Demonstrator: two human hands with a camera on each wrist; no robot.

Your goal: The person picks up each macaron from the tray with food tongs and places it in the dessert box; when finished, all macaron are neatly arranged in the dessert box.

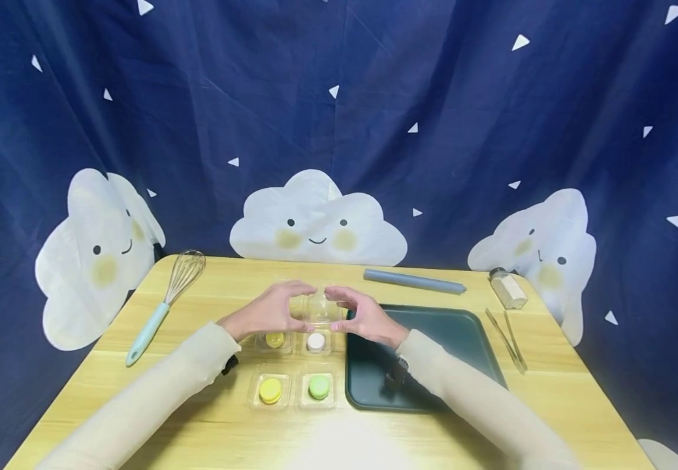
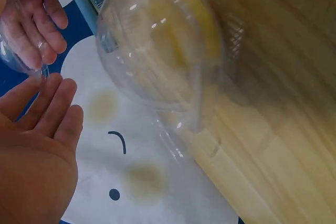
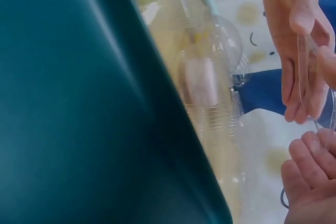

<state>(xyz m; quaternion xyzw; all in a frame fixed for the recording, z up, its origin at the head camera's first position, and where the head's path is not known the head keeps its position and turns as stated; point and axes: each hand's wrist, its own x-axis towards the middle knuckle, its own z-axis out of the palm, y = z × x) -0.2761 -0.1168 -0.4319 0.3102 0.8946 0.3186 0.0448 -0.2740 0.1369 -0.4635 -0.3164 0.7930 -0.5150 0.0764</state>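
Between my two hands is a clear plastic domed lid, its edge showing in the right wrist view. My left hand holds its left side with thumb and fingers spread around the rim. On the opposite side my right hand grips it the same way. Just below the hands, a pale pink macaron sits in a clear square tray. Left of it a yellow macaron lies beneath a clear dome. Nearer me, another yellow macaron and a green macaron rest in uncovered clear trays.
A dark green baking tray lies under my right forearm. To the left is a whisk with a mint handle. A grey-blue rolled mat, a jar and metal tongs lie toward the back and right.
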